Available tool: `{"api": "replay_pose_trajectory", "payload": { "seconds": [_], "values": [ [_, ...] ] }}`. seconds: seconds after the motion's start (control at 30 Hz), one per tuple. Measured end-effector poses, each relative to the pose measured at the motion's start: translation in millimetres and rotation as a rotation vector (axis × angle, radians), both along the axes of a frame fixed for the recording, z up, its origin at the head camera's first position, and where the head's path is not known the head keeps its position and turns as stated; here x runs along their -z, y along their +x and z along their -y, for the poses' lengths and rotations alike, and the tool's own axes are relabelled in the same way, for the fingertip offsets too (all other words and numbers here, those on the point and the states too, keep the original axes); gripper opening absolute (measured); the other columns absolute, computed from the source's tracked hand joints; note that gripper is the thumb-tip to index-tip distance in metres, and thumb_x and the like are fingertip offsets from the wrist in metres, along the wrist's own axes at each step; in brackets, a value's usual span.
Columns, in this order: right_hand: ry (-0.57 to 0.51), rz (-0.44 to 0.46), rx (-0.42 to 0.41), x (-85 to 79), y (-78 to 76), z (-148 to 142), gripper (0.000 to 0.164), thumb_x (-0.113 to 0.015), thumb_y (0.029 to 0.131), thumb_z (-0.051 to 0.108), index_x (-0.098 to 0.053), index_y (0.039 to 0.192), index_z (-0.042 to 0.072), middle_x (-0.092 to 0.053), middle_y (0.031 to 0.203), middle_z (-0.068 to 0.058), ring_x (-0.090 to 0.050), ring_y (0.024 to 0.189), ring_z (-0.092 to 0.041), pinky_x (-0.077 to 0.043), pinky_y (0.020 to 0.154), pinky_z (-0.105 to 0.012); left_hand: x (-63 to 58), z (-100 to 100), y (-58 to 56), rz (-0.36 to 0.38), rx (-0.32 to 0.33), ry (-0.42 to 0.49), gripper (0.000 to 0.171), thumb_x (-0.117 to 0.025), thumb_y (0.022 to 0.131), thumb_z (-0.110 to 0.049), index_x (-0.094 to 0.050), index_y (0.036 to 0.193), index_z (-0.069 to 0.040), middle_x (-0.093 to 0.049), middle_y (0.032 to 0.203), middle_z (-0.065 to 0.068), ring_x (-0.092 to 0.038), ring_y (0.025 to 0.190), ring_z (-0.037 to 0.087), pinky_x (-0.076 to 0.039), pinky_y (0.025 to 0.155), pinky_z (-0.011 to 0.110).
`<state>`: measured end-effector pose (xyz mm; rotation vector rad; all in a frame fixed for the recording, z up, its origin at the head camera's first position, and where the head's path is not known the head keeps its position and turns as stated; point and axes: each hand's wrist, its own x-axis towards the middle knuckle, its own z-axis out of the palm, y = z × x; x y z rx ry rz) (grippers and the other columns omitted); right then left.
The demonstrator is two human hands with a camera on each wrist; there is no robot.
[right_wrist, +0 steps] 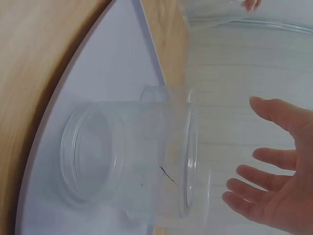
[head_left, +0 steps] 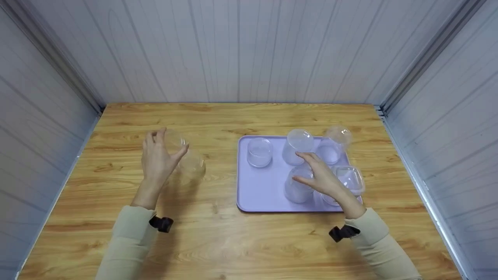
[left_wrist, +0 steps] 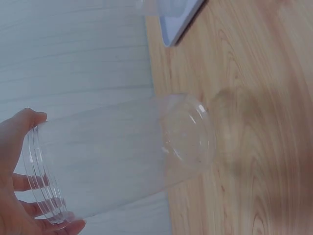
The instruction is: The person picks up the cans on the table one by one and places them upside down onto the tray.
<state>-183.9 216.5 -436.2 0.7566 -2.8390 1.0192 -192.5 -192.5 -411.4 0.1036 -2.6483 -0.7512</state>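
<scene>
My left hand grips a tall clear plastic container round its ridged top end, over the left part of the table. The container is see-through and its base points toward the wood, where a shadow falls. My right hand is over the tray, fingers apart and holding nothing. Just past its fingertips stands another tall clear container, upright on the lilac tray. In the right wrist view a gap shows between that hand and the container's rim.
Also on the tray stand a short round container, a second tall one at the back, a low round one and a square-topped one. A clear domed piece overhangs the back right corner. Panelled walls enclose the table.
</scene>
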Motion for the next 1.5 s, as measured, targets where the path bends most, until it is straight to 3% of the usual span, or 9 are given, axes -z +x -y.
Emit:
{"api": "replay_pose_trajectory", "payload": {
  "seconds": [0.23, 0.53, 0.83, 1.03, 1.2, 1.43, 1.5],
  "values": [
    [-0.126, 0.001, 0.042, 3.9, 0.0, 2.4, 0.059, -0.071, 0.075, 0.017, -0.045, 0.125, -0.002, -0.049, 0.117, -0.018, -0.047, 0.104, -0.029, -0.044, 0.082, -0.044, 2.4, -9.8, 9.0, -0.033, 0.012, 0.109, 0.072, -0.067, 0.074, -0.042, -0.041, 0.127, -0.001, -0.038, 0.119, 0.023, -0.036, 0.108, 0.038, -0.041, 0.076, 0.051],
    [-0.298, 0.019, 0.104, 5.4, 4.5, 6.0, 0.052, -0.071, 0.075, 0.012, -0.050, 0.120, -0.002, -0.051, 0.118, -0.015, -0.049, 0.103, -0.027, -0.045, 0.082, -0.045, 9.2, -23.0, 17.3, -0.022, 0.018, 0.216, 0.071, -0.067, 0.074, -0.042, -0.042, 0.127, -0.001, -0.038, 0.120, 0.021, -0.036, 0.110, 0.036, -0.039, 0.083, 0.051],
    [-0.470, -0.036, 0.137, 11.2, 6.5, 12.1, 0.045, -0.071, 0.074, 0.007, -0.054, 0.115, -0.002, -0.056, 0.112, -0.012, -0.053, 0.100, -0.022, -0.048, 0.080, -0.037, 17.6, -32.1, 24.6, -0.117, 0.059, 0.320, 0.072, -0.068, 0.074, -0.040, -0.043, 0.126, 0.002, -0.042, 0.116, 0.020, -0.042, 0.104, 0.032, -0.039, 0.085, 0.046],
    [-0.584, 0.051, 0.121, 7.8, 11.6, 19.1, 0.044, -0.067, 0.076, 0.000, -0.051, 0.117, -0.006, -0.054, 0.114, -0.016, -0.051, 0.103, -0.027, -0.044, 0.083, -0.047, 23.2, -38.2, 30.9, -0.120, 0.082, 0.399, 0.070, -0.066, 0.076, -0.041, -0.041, 0.128, -0.001, -0.041, 0.118, 0.017, -0.042, 0.099, 0.029, -0.046, 0.068, 0.039],
    [-0.665, 0.105, 0.100, -2.9, 19.3, 28.5, 0.043, -0.062, 0.076, -0.009, -0.046, 0.116, -0.014, -0.052, 0.114, -0.023, -0.050, 0.103, -0.031, -0.045, 0.082, -0.042, 27.6, -44.3, 32.7, -0.139, 0.100, 0.436, 0.067, -0.064, 0.078, -0.040, -0.041, 0.127, -0.001, -0.042, 0.117, 0.018, -0.044, 0.097, 0.028, -0.047, 0.065, 0.037],
    [-0.810, 0.175, 0.066, 18.0, 12.6, 30.6, 0.044, -0.059, 0.079, -0.008, -0.042, 0.119, -0.014, -0.051, 0.114, -0.020, -0.051, 0.102, -0.024, -0.047, 0.080, -0.027, 33.9, -52.2, 34.1, -0.174, 0.115, 0.506, 0.062, -0.064, 0.080, -0.033, -0.041, 0.126, 0.001, -0.043, 0.116, 0.020, -0.045, 0.096, 0.032, -0.049, 0.064, 0.039],
    [-0.838, 0.197, 0.078, 20.2, 12.1, 32.0, 0.044, -0.059, 0.080, -0.006, -0.042, 0.120, -0.014, -0.050, 0.116, -0.020, -0.050, 0.104, -0.029, -0.047, 0.081, -0.027, 34.5, -55.2, 35.2, -0.179, 0.125, 0.532, 0.061, -0.064, 0.080, -0.032, -0.041, 0.127, 0.001, -0.043, 0.116, 0.020, -0.045, 0.096, 0.031, -0.049, 0.064, 0.037]
  ]
}}
